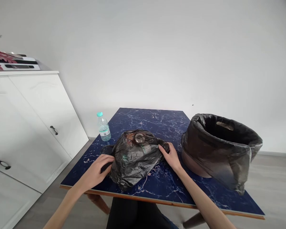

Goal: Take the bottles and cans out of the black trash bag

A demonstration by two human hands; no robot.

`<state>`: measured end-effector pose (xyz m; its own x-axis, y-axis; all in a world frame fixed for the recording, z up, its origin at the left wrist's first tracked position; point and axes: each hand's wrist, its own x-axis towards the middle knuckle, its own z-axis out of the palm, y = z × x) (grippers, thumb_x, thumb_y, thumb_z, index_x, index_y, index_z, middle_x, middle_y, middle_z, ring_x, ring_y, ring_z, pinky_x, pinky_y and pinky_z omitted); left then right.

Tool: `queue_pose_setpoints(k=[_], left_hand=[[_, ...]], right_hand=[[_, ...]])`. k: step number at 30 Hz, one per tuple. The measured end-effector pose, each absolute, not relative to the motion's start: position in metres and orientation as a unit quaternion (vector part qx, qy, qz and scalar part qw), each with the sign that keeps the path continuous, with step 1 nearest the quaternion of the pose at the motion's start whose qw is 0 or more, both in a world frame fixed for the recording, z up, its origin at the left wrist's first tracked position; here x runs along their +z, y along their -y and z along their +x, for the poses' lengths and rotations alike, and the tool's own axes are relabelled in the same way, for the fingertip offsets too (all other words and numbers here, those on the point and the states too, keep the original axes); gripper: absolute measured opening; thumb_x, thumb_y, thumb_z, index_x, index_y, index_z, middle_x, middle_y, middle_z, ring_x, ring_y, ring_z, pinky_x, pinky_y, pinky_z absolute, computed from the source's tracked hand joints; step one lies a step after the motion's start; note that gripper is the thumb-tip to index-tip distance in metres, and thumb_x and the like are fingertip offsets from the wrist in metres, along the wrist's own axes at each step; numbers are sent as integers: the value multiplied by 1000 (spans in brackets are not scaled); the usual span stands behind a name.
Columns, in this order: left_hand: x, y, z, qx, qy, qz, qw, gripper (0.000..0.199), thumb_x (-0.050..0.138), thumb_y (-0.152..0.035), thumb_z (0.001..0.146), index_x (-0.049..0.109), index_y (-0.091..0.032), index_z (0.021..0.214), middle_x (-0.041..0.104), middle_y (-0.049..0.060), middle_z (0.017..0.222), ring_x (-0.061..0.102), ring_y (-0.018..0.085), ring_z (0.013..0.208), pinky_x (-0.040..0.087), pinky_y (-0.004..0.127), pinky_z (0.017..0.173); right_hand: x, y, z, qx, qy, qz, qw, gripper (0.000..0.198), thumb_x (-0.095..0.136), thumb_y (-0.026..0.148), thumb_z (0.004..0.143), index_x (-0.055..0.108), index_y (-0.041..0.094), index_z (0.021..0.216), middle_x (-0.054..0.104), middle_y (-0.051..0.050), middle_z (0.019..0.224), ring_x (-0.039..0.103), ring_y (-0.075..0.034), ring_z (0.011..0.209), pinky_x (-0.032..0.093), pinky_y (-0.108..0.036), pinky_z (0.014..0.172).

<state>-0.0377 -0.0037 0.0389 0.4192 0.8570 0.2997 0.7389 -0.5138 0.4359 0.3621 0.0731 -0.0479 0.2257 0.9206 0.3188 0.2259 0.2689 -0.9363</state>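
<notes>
A filled black plastic garbage bag (135,162) lies on the blue marble-patterned table (152,118) in front of me. Through its thin film show orange and green patches and a clear round item near the top. On its left side, my left hand (98,168) pinches the bag's edge between thumb and fingers. My right hand (170,156) grips a gathered part of the bag at its right side, with the fingertips partly hidden behind the plastic.
To the right stands a trash can (193,163) lined with another black bag, its loose film hanging over the front. A water bottle (104,127) with a turquoise cap stands at the table's left edge. White cabinets (33,121) are on the far left, and a wall lies behind the table.
</notes>
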Motion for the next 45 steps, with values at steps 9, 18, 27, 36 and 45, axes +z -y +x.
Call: queue_pose_setpoints(k=[9, 18, 27, 36, 45], left_hand=[[7, -12, -4, 246, -459, 853, 44, 80, 70, -39, 96, 37, -24, 167, 52, 23, 159, 47, 45, 151, 41, 61, 123], [17, -20, 17, 230, -456, 858, 58, 41, 64, -42, 95, 74, -24, 130, 77, 18, 117, 73, 40, 111, 59, 51, 98], [55, -2, -9, 306, -575, 749, 123, 50, 71, -64, 92, 77, -33, 131, 84, 7, 119, 82, 35, 100, 65, 35, 72], [96, 12, -57, 609, -570, 516, 197, 49, 93, -54, 76, 81, -23, 112, 83, 14, 118, 82, 35, 107, 70, 48, 91], [119, -14, -69, 797, -451, 387, 111, 64, 101, -49, 61, 73, -22, 112, 79, 12, 128, 76, 36, 121, 58, 62, 111]], right_hand=[[-40, -67, 360, 323, 578, -503, 555, 42, 73, 65, 89, 75, 25, 100, 78, -7, 101, 70, -31, 95, 54, -40, 84], [-41, -71, 362, 335, 552, -505, 573, 42, 74, 66, 86, 77, 25, 95, 80, -7, 97, 70, -31, 90, 54, -40, 80], [-44, -76, 367, 349, 464, -526, 621, 42, 72, 65, 89, 77, 26, 103, 81, -9, 104, 74, -33, 94, 59, -43, 78], [-45, -77, 370, 346, 414, -543, 643, 40, 73, 63, 88, 76, 28, 107, 81, -9, 114, 74, -37, 108, 59, -45, 87], [-55, -83, 375, 341, 395, -561, 643, 46, 71, 64, 87, 74, 26, 113, 79, -10, 123, 71, -38, 119, 56, -46, 97]])
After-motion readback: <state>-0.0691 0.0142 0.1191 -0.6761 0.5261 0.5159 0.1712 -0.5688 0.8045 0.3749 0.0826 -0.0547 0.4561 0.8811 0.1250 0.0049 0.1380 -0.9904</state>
